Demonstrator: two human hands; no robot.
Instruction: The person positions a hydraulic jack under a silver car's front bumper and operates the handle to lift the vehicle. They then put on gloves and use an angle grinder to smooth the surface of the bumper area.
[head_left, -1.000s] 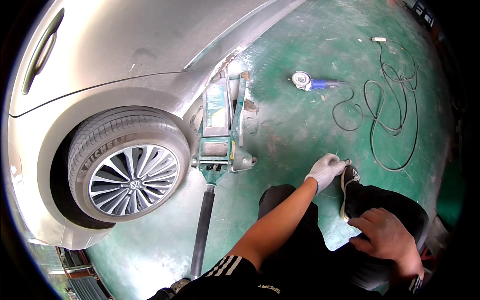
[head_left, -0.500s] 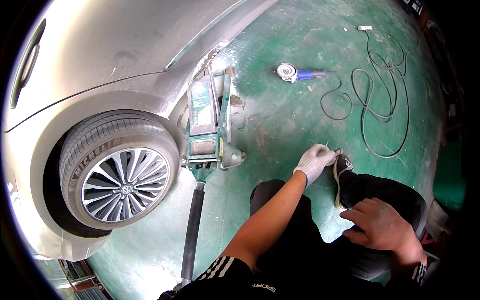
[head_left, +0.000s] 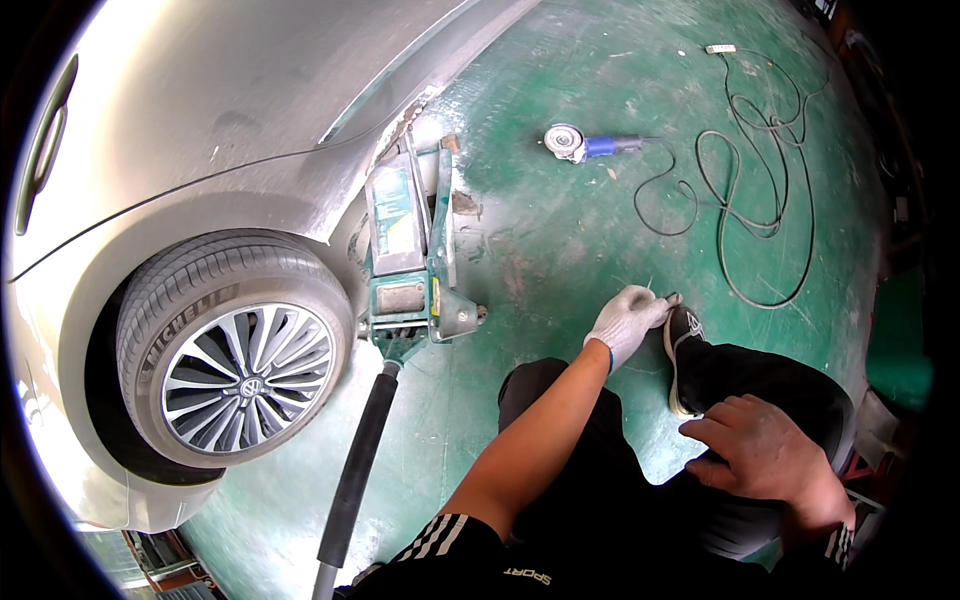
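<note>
My left hand (head_left: 626, 322), in a white knit work glove, reaches down beside my dark shoe (head_left: 684, 340). Its fingers are drawn together near the toe, and a thin pale sliver shows by them; what they grip, if anything, is too small to make out. Bare and holding nothing, my right hand (head_left: 765, 450) rests over my bent leg with its thumb and fingers apart. A green floor jack (head_left: 400, 300) with a long black-sleeved handle (head_left: 357, 470) stands left of my legs. On the floor ahead lies an angle grinder (head_left: 592, 146) with a blue body.
A silver car (head_left: 250, 90) with an alloy wheel (head_left: 250, 385) fills the left side, close to the jack. The grinder's dark cord (head_left: 722, 205) loops over the green floor at right, near a white power strip (head_left: 720, 48).
The jack handle's lower end has swung left, so the handle slants more. My hands keep nearly the same pose, while the view has shifted slightly.
</note>
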